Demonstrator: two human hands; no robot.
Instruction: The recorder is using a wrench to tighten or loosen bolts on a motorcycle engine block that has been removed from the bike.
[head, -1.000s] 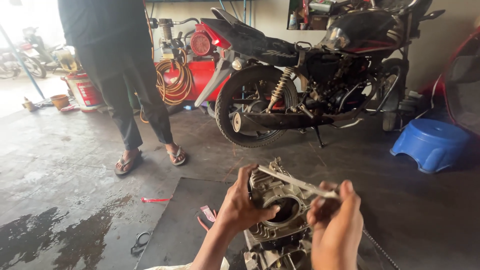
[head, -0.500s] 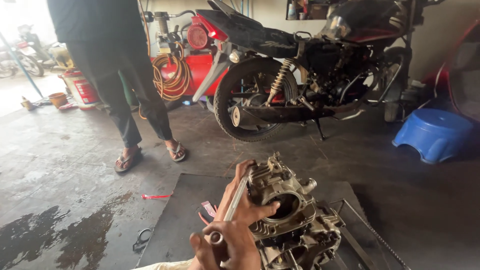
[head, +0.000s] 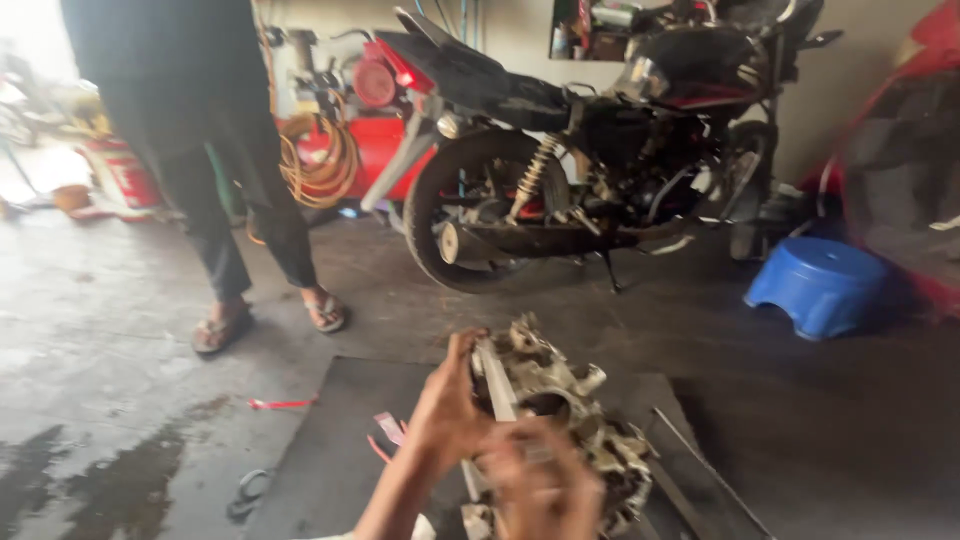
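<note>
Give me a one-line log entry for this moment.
left hand on engine block | right hand blurred in front of it | mat beneath | motorcycle behind

Left hand (head: 450, 405) raised, fingers curled in a grip, right hand (head: 545, 485) blurred, just beside it

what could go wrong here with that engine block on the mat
The left hand steadies the engine block by its edge while the blurred right hand works close in, so the block may tip or pinch fingers. A wet patch darkens the floor near the mat; slipping seems possible. The sandalled feet of a person standing nearby are exposed.
</note>
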